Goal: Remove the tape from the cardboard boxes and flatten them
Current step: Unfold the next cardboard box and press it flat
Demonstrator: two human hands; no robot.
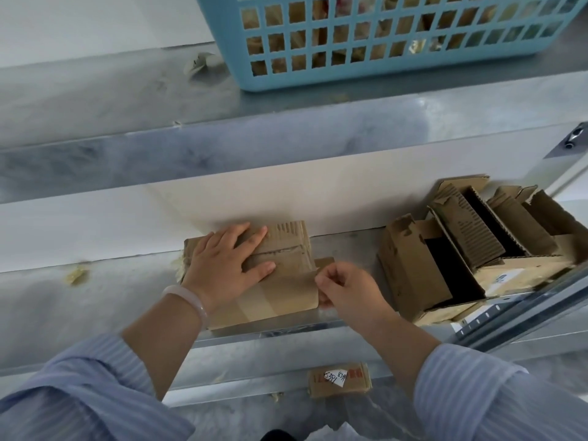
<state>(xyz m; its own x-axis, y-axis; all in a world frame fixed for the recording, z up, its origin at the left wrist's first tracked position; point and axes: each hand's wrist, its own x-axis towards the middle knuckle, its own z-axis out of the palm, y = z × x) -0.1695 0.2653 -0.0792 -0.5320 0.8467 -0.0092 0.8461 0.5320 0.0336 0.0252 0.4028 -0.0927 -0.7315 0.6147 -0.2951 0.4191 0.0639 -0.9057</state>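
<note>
On the middle metal shelf (95,300), a closed corrugated cardboard box (286,265) lies flat near the front edge. The left hand (229,265) presses down on its top, palm flat and fingers straight and spread, with a pale, smooth bangle (187,297) on the wrist. The right hand (346,288) is at the box's right edge, its fingers curled and pinching the end of a glossy tape strip (264,299) that crosses the lid. Just right stand opened boxes (461,259) with ragged, ribbed flaps. Above sits a blue plastic lattice basket (381,43).
</note>
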